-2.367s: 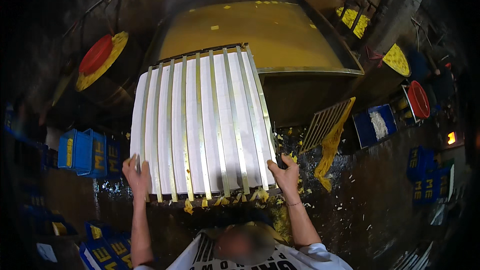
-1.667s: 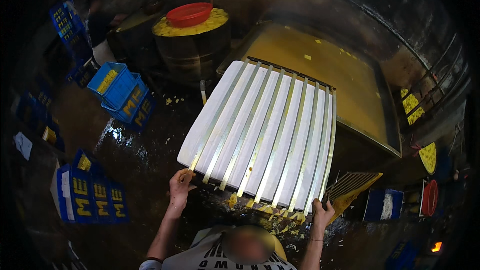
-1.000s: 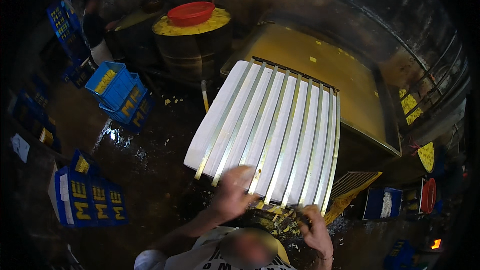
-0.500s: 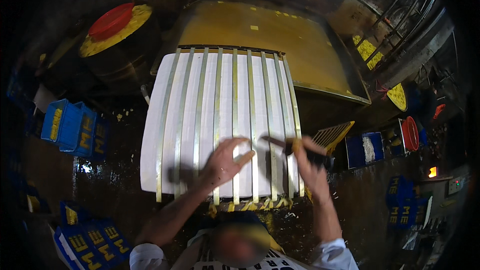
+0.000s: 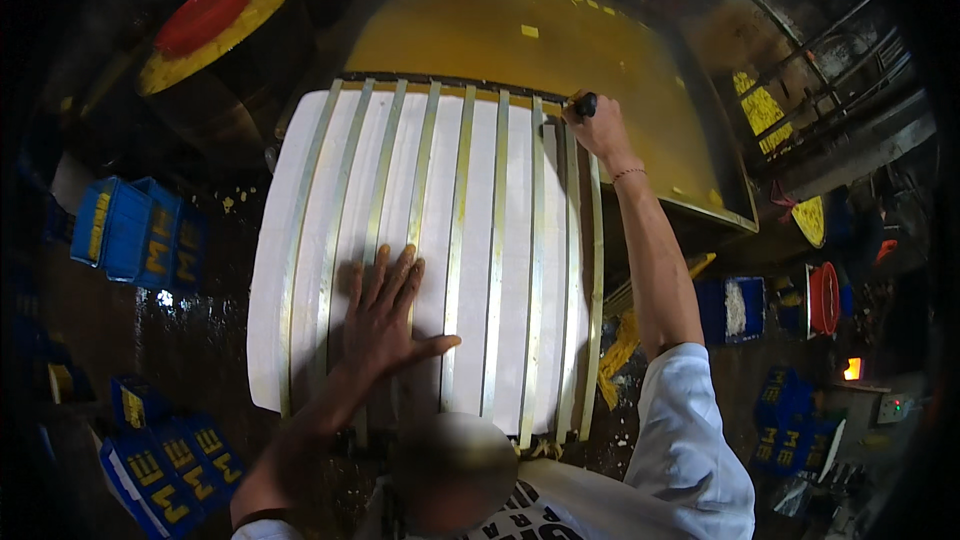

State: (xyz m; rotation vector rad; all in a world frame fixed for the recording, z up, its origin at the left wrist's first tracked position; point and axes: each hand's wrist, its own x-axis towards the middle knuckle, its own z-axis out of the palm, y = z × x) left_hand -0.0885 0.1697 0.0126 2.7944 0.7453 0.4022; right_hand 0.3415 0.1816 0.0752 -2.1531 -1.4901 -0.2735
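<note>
A wide white slab (image 5: 265,280), which looks like tofu, lies in front of me under several long metal strips (image 5: 459,220) running from far to near. My left hand (image 5: 385,325) rests on its near left part, fingers spread across the strips, holding nothing. At the far right corner of the slab, my right hand (image 5: 602,130) is closed round the black handle of a knife (image 5: 585,105). The handle points up; the blade is hidden below the hand, beside the far ends of the right-hand strips.
Beyond the slab is a large vat (image 5: 738,222) of yellowish liquid with small yellow pieces. A barrel (image 5: 230,70) with yellow pieces and a red basin (image 5: 205,15) stands far left. Blue crates (image 5: 125,230) stack at left, and another blue crate (image 5: 708,310) holds white stuff at right.
My right hand has carried the knife from the near right part of the slab to its far right corner. My left hand has moved nearer and left, and now lies flatter with fingers spread.
</note>
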